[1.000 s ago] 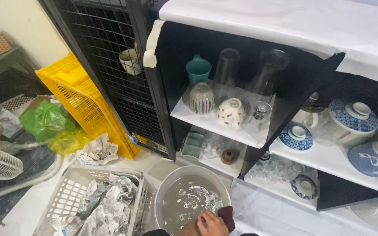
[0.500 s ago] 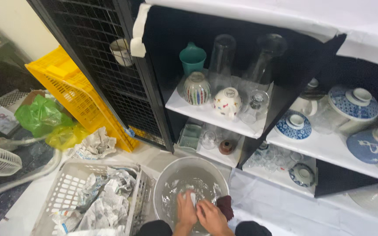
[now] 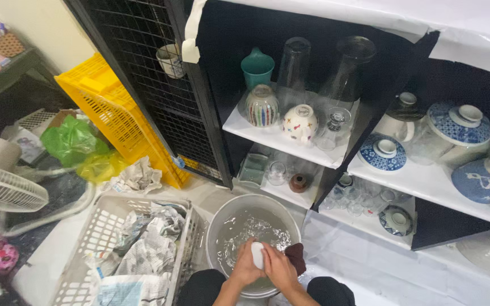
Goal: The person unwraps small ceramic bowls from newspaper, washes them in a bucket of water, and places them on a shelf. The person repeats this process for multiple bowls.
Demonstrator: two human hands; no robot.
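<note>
Since the earlier frames you have brought both hands together over the near rim of the grey metal basin (image 3: 229,218), where a moment ago only one hand showed at the water's edge. Your left hand (image 3: 245,267) and right hand (image 3: 281,271) are now pressed against each other, clamped on a small white piece (image 3: 257,255) that stands up between them. It sits at about 6 o'clock in the basin, just above the soapy water. By my reading, that puts you mid-wash on this piece. Its long axis runs roughly 12 to 6 o'clock, rounded end pointing to 12; what kind of dish it is, you cannot tell. A dark red cloth (image 3: 296,255) lies at 3 o'clock of your right hand.
</note>
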